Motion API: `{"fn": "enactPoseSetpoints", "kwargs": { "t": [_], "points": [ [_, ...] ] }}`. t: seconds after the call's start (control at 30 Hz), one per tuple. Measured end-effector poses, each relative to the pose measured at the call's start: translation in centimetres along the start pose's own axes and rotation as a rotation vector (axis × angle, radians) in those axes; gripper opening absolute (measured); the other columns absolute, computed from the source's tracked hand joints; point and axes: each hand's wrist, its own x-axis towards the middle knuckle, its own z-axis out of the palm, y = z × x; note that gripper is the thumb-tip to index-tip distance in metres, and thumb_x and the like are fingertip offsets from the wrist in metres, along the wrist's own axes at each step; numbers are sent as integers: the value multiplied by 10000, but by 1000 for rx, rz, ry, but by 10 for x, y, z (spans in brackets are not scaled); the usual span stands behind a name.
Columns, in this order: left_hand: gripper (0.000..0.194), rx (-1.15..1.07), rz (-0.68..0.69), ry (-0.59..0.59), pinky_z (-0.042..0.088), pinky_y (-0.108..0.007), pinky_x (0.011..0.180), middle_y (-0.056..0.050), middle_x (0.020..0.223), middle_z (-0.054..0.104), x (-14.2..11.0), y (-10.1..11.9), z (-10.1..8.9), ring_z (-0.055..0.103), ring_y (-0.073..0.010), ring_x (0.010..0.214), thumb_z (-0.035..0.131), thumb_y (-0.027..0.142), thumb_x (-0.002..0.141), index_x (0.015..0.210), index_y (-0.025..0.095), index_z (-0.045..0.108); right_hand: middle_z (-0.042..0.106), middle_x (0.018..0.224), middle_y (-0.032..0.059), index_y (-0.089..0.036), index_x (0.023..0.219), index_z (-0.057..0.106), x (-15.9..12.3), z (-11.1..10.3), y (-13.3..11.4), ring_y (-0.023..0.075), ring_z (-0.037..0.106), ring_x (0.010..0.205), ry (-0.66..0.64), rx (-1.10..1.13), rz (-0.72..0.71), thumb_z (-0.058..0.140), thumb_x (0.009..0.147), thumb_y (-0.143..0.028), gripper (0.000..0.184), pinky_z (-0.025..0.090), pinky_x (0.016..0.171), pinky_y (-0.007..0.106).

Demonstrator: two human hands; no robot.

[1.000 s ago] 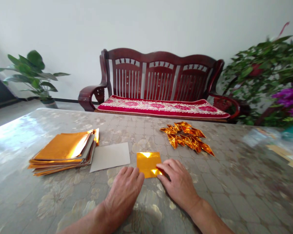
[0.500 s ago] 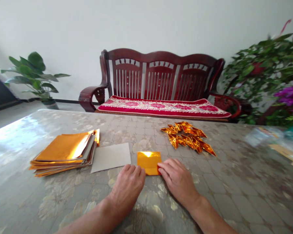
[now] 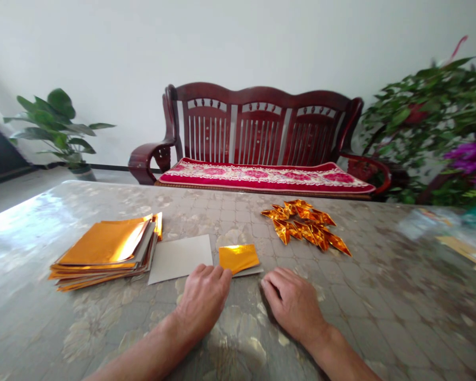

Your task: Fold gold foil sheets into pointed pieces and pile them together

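A small sheet of gold foil paper [image 3: 238, 257] lies in front of me, folded, with a grey strip showing along its lower edge. My left hand [image 3: 207, 288] is closed at its lower left corner, the fingertips pinching the edge. To the right of the sheet, slightly apart from it, my right hand [image 3: 291, 301] rests on the table with its fingers curled in; I see nothing in it. A flat grey-white sheet [image 3: 180, 258] lies just beyond my left hand. The left fingertips are partly hidden behind the knuckles.
A stack of gold foil sheets [image 3: 99, 243] stands at the left on the patterned table [image 3: 115, 338]. Several folded gold foil pieces [image 3: 309, 225] lie in a cluster at back right. Clear plastic wrapping [image 3: 428, 222] lies far right. Behind the table stands a wooden bench [image 3: 257, 127].
My right hand has let go of the foil paper's right edge and moved slightly down and right. A grey strip now shows under the gold face, where the lower edge was gold before.
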Motion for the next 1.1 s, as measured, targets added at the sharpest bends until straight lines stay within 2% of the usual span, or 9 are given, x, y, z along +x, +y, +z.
{"fn": "enactPoseSetpoints", "kwargs": {
  "t": [0.13, 0.23, 0.43, 0.53, 0.63, 0.7, 0.83, 0.97, 1.1],
  "points": [
    [221, -76, 3, 52, 452, -307, 715, -31, 782, 682, 1, -1, 2, 653, -192, 757, 455, 142, 966, 869, 200, 646, 678, 826, 20, -232, 944, 682, 0, 0, -7, 178, 610, 807, -44, 84, -38, 541, 939, -222, 141, 421, 719, 290],
    [214, -159, 33, 95, 458, -306, 722, -24, 777, 686, -1, 2, 6, 651, -189, 753, 468, 165, 969, 894, 211, 663, 688, 884, 19, -244, 1079, 665, 1, 0, -13, 196, 615, 847, -59, 152, 0, 604, 907, -226, 184, 448, 746, 309],
    [188, -388, 60, 131, 489, -344, 813, -24, 911, 726, 0, 12, 13, 662, -209, 870, 495, 217, 978, 955, 227, 682, 675, 874, 17, -233, 961, 651, 1, 1, -18, 210, 605, 848, -72, 207, 86, 588, 936, -278, 81, 440, 739, 323],
    [185, -523, 111, 154, 494, -329, 862, -24, 999, 734, 1, 14, 15, 660, -196, 923, 499, 212, 978, 959, 226, 683, 657, 811, 22, -218, 849, 624, 1, 3, -19, 221, 596, 794, -56, 181, 128, 637, 904, -365, 158, 422, 674, 322],
    [184, -613, 135, 161, 496, -317, 870, -15, 970, 725, 1, 14, 18, 653, -184, 915, 498, 167, 962, 921, 214, 672, 663, 810, 19, -223, 864, 635, 0, 8, -18, 218, 601, 789, -18, 183, 129, 669, 876, -291, 77, 422, 670, 316],
    [195, -675, 148, 163, 497, -303, 876, -13, 969, 718, 1, 14, 19, 648, -176, 922, 488, 131, 948, 950, 213, 665, 678, 840, 20, -227, 922, 656, 0, 8, -17, 211, 606, 811, 23, 189, 91, 647, 880, -215, 44, 433, 703, 315],
    [216, -801, 144, 219, 506, -280, 862, -22, 998, 710, 1, 13, 20, 650, -168, 939, 494, 114, 926, 1022, 217, 657, 696, 890, 43, -216, 1033, 683, 2, -3, -15, 210, 579, 847, 170, 87, -82, 556, 939, -184, 162, 429, 771, 340],
    [91, -837, -13, 369, 513, -251, 752, 0, 868, 677, 0, 11, 21, 641, -153, 809, 585, 143, 877, 937, 209, 605, 703, 894, 54, -220, 1111, 700, 4, -15, -10, 221, 540, 874, 312, -113, -224, 518, 953, -136, 255, 401, 798, 367],
    [240, -739, -103, 530, 504, -256, 717, 7, 847, 592, -4, 4, 18, 597, -152, 772, 600, 61, 782, 955, 209, 523, 678, 848, 49, -215, 1059, 714, 3, -12, -7, 229, 512, 854, 319, -184, -240, 542, 950, -159, 211, 377, 772, 372]
  ]
}}
